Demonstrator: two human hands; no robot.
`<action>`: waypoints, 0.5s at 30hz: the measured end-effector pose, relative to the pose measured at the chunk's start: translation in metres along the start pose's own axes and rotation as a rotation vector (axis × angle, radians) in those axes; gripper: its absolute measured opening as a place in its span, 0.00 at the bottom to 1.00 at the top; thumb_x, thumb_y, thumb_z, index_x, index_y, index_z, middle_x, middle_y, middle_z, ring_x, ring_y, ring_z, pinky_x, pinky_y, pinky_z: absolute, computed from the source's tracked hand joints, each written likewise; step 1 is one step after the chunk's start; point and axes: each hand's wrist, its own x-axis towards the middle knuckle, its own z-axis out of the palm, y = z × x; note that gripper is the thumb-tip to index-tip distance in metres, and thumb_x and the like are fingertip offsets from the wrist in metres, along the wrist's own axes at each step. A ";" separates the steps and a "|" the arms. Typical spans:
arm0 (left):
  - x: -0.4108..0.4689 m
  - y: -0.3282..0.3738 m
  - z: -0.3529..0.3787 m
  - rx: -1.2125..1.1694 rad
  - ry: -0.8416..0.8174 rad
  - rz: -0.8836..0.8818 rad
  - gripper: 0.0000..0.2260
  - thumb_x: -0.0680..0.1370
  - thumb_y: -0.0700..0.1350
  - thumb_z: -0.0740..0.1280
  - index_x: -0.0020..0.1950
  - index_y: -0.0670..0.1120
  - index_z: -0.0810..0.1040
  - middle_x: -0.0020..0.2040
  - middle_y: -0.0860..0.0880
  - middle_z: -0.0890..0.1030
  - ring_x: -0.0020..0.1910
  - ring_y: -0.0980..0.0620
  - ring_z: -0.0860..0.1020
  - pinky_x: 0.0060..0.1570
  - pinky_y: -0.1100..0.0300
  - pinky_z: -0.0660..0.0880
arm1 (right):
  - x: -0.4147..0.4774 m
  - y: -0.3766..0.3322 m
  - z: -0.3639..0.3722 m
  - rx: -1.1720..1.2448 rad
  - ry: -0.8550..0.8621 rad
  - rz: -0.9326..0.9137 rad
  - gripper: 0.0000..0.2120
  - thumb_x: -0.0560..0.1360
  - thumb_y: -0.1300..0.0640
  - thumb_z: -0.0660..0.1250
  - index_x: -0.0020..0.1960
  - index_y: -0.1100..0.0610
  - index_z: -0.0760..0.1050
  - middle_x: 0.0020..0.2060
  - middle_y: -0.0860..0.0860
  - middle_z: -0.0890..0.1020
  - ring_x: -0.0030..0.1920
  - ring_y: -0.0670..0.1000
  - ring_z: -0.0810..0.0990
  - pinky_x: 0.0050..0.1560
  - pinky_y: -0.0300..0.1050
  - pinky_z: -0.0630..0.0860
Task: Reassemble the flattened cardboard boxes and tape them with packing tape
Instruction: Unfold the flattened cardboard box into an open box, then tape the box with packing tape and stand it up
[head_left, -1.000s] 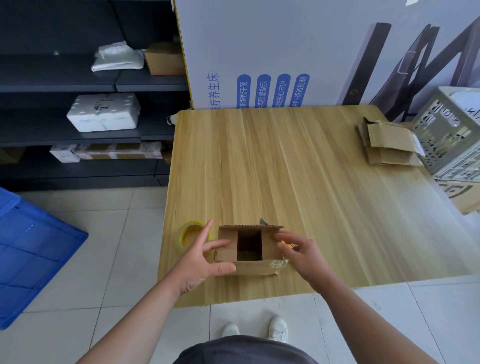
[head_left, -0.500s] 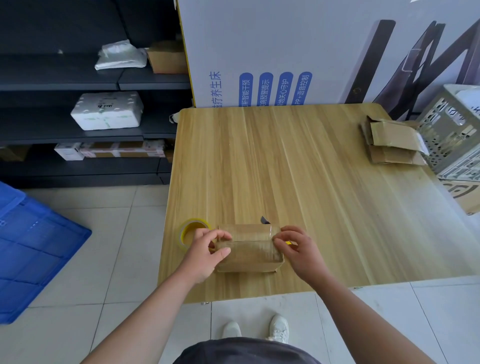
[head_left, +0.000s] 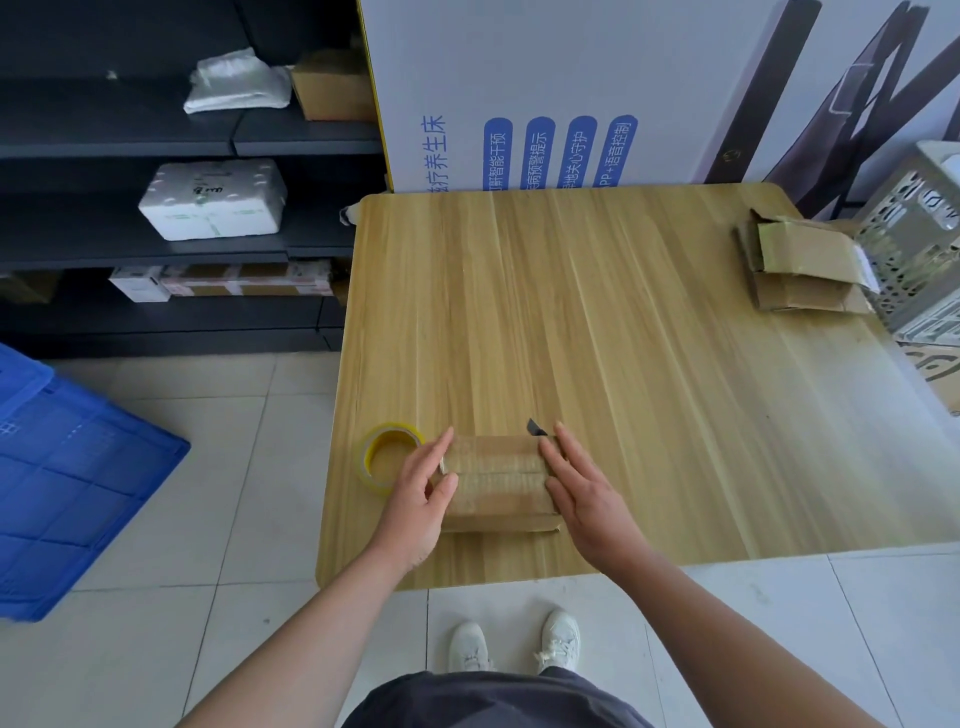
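Observation:
A small brown cardboard box (head_left: 496, 480) stands near the front edge of the wooden table (head_left: 597, 332), its top flaps folded down and meeting along a seam. My left hand (head_left: 422, 501) lies flat against the box's left side, fingers straight and thumb on the top. My right hand (head_left: 584, 493) lies flat against its right side, fingers straight. A roll of clear packing tape with a yellow core (head_left: 389, 460) lies on the table just left of my left hand. The dark tip of a cutter (head_left: 535, 427) shows behind the box.
A stack of flattened cardboard boxes (head_left: 802, 267) lies at the table's far right, next to a grey perforated crate (head_left: 919, 244). A large printed carton (head_left: 597, 88) stands behind the table. Dark shelves (head_left: 156, 208) and a blue crate (head_left: 67, 483) are on the left.
The box's top was open with flaps up; the flaps got folded shut. Both hands went from curled over the top to flat against the box's two sides.

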 end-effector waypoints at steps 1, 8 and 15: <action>0.000 -0.001 0.001 0.003 -0.010 -0.005 0.25 0.82 0.42 0.59 0.75 0.60 0.57 0.73 0.57 0.61 0.73 0.62 0.59 0.69 0.68 0.54 | 0.000 0.001 0.001 -0.040 0.012 -0.009 0.22 0.83 0.57 0.55 0.77 0.52 0.58 0.75 0.41 0.49 0.75 0.41 0.46 0.69 0.25 0.41; 0.011 -0.012 0.019 -0.155 0.084 -0.241 0.20 0.82 0.52 0.58 0.74 0.49 0.63 0.70 0.52 0.67 0.69 0.55 0.66 0.63 0.63 0.61 | -0.003 0.014 0.011 -0.359 -0.074 -0.100 0.23 0.83 0.57 0.53 0.77 0.60 0.56 0.77 0.50 0.49 0.78 0.51 0.45 0.76 0.44 0.42; 0.010 -0.040 0.019 -0.181 0.083 -0.321 0.19 0.82 0.53 0.60 0.73 0.52 0.65 0.64 0.59 0.70 0.63 0.61 0.68 0.54 0.72 0.62 | -0.002 0.022 0.020 -0.475 -0.230 -0.105 0.25 0.84 0.49 0.45 0.77 0.51 0.40 0.76 0.45 0.39 0.76 0.47 0.34 0.77 0.45 0.39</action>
